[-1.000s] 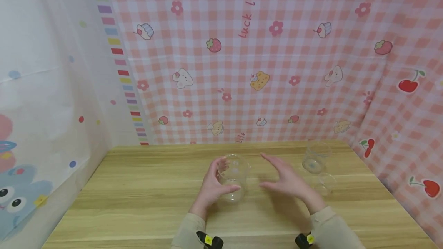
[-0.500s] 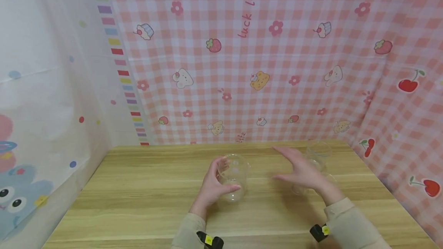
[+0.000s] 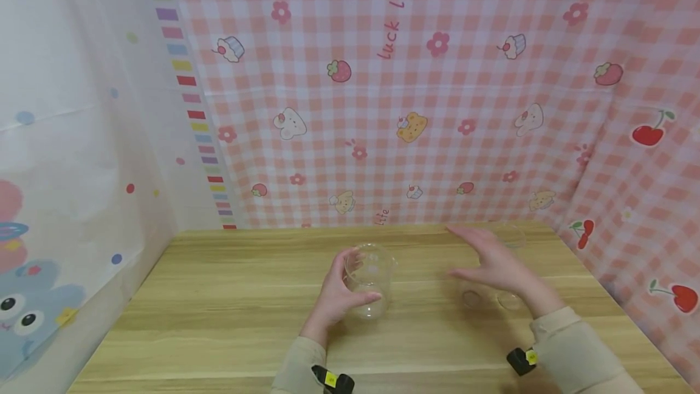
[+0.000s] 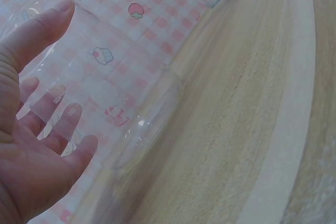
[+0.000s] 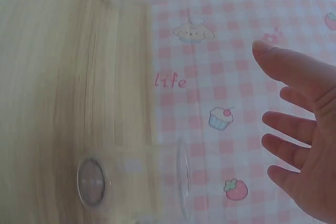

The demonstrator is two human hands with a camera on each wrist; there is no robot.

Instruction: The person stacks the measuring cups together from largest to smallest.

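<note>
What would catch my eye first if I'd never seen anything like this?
Probably the pink-and-white checked cloth hanging behind the wooden table, printed with cartoon animals, cupcakes and strawberries. Next, near the middle of the table, a person's left hand holds a clear beaker. On the right, their right hand is spread and holds nothing, with faint clear vessels partly hidden behind it.

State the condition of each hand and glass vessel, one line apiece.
Beaker: upright, looks empty
Left hand: gripping the beaker
Right hand: thumb and fingers apart, nothing held
Lower glass, right wrist view: upright, untouched
Back right glass: largely hidden, contents unclear
Front right glass: partly hidden
</note>
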